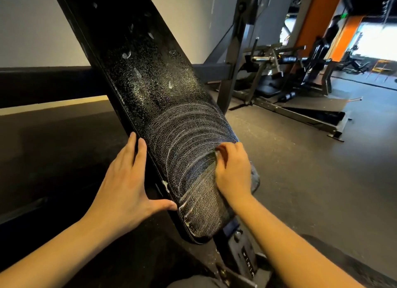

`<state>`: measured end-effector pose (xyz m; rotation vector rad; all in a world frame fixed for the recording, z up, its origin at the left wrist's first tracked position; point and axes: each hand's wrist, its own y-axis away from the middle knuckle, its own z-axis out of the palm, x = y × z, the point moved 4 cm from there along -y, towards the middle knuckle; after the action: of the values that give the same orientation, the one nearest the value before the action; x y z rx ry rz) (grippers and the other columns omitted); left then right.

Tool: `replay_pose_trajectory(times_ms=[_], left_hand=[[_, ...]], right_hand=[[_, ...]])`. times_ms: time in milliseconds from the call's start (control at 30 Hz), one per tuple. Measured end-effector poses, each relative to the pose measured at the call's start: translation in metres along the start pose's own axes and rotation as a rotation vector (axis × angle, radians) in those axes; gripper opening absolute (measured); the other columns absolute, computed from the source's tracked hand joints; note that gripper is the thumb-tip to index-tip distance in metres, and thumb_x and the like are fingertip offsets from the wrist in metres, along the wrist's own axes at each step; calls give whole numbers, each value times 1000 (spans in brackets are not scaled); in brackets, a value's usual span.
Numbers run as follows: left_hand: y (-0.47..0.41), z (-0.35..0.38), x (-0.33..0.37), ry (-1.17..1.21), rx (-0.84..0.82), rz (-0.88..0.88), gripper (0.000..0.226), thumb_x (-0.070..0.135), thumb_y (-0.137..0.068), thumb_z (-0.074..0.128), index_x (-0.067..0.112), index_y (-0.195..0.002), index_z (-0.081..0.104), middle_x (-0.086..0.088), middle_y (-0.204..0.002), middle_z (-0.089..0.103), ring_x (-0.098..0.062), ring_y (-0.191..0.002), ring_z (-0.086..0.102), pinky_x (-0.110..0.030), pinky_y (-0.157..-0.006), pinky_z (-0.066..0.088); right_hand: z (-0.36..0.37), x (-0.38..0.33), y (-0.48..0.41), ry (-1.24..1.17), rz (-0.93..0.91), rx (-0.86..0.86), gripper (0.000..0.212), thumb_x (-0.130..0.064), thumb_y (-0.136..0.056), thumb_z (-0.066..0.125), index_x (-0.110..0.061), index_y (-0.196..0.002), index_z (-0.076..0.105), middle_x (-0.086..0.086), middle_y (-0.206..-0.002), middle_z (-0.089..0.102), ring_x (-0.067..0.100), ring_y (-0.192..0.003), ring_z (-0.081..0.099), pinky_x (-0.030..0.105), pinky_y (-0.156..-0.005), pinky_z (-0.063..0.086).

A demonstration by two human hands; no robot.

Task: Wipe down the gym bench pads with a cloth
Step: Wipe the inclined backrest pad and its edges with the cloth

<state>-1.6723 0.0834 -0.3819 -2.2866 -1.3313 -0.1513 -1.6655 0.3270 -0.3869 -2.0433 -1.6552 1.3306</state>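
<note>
A long black bench pad [154, 90] slants up and away from me, wet with spray drops on its upper part and marked with curved white wipe streaks lower down. My left hand [126, 180] rests flat along the pad's left edge, fingers straight, thumb touching the lower edge. My right hand [233, 169] sits at the pad's right edge with fingers curled round a dark grey cloth [254, 178], most of which is hidden under the hand.
The bench's metal frame with a numbered adjustment rail [247, 259] runs below the pad. Another weight machine [285, 79] stands on the grey floor to the right. A grey wall lies behind, with dark floor on the left.
</note>
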Motion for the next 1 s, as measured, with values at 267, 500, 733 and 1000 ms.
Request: replay_pose_trajectory(times_ms=[267,500,733,1000], left_hand=[[0,0,1,3,15,13,156,97,-43,51,17,-161,-11,-2,-169,-21,-21,-157,-7,-35,-123,1],[-1,0,-9,-49,72,64,146,100,-55,49,9,-162,11,-11,-171,4,-29,-155,16,-44,-123,20],[-5,-13,-13,-28,123,37,142,90,-53,57,9,-162,15,-10,-169,14,-28,-154,18,-42,-124,17],[-12,-6,-23,-77,138,73,138,94,-59,54,3,-158,26,-17,-164,27,-35,-149,31,-54,-119,32]], right_hand=[[-9,31,-39,77,-175,-87,18,-21,-97,57,-11,-109,67,9,-103,60,29,-94,60,41,-80,50],[10,-77,30,-141,-470,-226,13,-14,-93,63,-9,-105,66,8,-95,54,26,-85,53,38,-73,46],[-3,25,-67,136,-103,-75,21,-24,-97,54,-12,-110,66,12,-107,60,33,-99,61,38,-78,46],[11,-91,33,-152,-663,-364,15,-10,-91,64,-7,-106,67,10,-94,55,25,-83,53,33,-72,42]])
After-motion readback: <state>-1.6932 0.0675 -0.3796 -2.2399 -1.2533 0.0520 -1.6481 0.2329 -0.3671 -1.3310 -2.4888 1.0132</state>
